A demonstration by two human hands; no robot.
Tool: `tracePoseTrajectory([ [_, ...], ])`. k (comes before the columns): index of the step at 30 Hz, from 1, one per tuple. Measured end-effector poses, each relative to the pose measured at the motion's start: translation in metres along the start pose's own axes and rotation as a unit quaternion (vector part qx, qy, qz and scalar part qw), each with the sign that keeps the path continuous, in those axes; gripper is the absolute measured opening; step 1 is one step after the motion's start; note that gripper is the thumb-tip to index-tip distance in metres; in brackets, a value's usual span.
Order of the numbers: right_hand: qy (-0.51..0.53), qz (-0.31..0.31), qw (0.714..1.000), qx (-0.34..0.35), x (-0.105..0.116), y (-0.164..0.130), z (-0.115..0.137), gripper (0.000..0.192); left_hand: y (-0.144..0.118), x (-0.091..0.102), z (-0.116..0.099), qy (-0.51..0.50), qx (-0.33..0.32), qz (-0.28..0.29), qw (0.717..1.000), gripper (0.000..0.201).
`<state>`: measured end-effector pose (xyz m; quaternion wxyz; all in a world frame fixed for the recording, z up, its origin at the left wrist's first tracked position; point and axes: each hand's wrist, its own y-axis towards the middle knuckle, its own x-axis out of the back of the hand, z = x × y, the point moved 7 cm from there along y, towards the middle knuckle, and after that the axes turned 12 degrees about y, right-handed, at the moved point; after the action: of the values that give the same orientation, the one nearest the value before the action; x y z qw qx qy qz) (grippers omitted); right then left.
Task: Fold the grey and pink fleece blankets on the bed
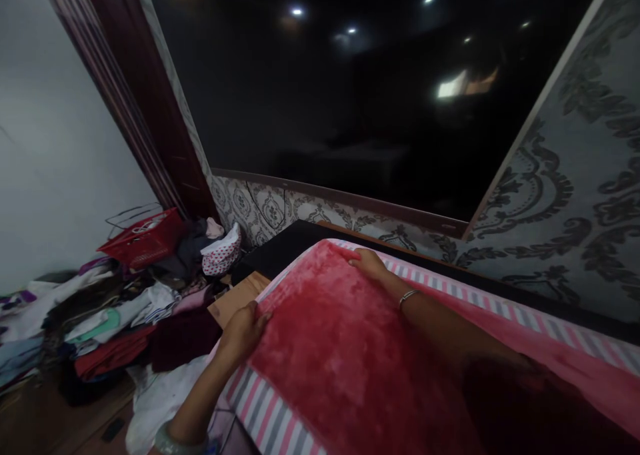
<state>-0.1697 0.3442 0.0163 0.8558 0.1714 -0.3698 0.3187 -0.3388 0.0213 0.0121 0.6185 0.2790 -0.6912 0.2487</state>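
A red plush blanket (330, 328) lies spread before me over a pink, grey and white striped cloth (273, 408). My left hand (243, 335) grips the blanket's left edge, thumb on top and the other fingers partly hidden. At the blanket's far edge, close to its upper corner, my right hand (371, 266) pinches the plush between thumb and fingers. Striped cloth also shows along the far side, beyond my right forearm.
Under the cloths is a black-topped stand (285, 248), with a wooden board (240, 298) at its left end. Mixed clothes (115, 348) and a red basket (145, 238) lie to the left. A large dark television (320, 95) hangs behind.
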Motion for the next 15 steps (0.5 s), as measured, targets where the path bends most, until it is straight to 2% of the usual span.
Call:
tracePoseTrajectory([
  [4,0.015,-0.055,0.998,0.038,0.015,0.024,0.026,0.015,0.018,0.03,0.024,-0.01,0.02,-0.063,0.998,0.021],
  [6,0.017,-0.072,0.996,0.042,0.016,0.034,0.035,0.02,0.027,0.036,0.035,-0.008,0.028,-0.074,0.997,0.022],
  [11,-0.005,-0.038,0.999,0.008,-0.009,0.033,0.025,0.019,0.036,0.01,0.041,0.035,0.011,-0.009,0.999,0.024],
  [15,-0.024,-0.015,1.0,0.009,-0.015,0.021,0.009,0.03,0.039,0.004,0.042,0.023,-0.005,-0.018,1.0,0.029],
])
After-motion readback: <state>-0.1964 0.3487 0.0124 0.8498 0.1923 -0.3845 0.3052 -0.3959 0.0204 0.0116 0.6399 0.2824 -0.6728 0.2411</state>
